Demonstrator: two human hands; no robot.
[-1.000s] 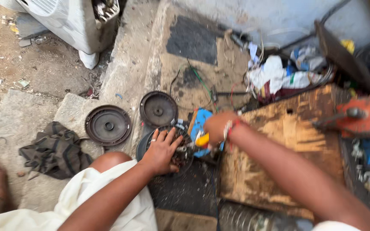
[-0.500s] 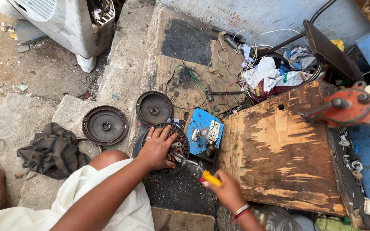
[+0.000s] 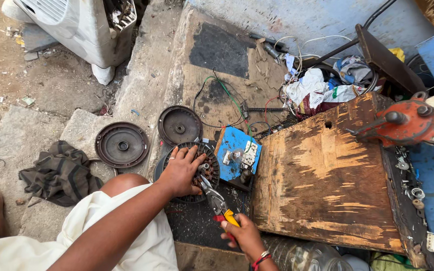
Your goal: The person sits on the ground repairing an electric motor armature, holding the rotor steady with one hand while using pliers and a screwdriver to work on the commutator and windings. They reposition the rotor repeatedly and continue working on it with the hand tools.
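Head view
Left hand: the left hand (image 3: 181, 173) lies spread and palm down on the motor stator (image 3: 197, 170), fingers splayed over its top, pressing rather than clasping it.
Right hand: the right hand (image 3: 244, 236) is closed round the red and yellow handles of the pliers (image 3: 216, 200), at the near edge of the scene, just right of the knee.
Pliers: they run from the right hand up and to the left, and their metal nose meets the stator's copper windings just beside the left thumb.
Motor stator: a round, dark, ribbed piece with windings inside; it sits on the dark ground mat (image 3: 202, 226), near centre, touching the left side of the blue switch board (image 3: 238, 156).
Blue switch board: a small blue panel with white sockets and a knob, between the stator and the wooden table (image 3: 322, 185).
Wooden table: a worn, peeling board to the right, with an orange metal tool (image 3: 403, 123) at its far right corner.
Round covers: two dark discs lie on the concrete, one (image 3: 179, 125) just beyond the stator, the other (image 3: 122, 145) further left.
Cloth: a dark striped rag (image 3: 61, 173) lies crumpled on the left, near the person's foot.
Wires: green and black wires (image 3: 227, 95) loop over the far slab; a heap of rags and cable (image 3: 322, 88) lies to their right.
White casing: a white plastic housing (image 3: 76, 25) stands at the far left.
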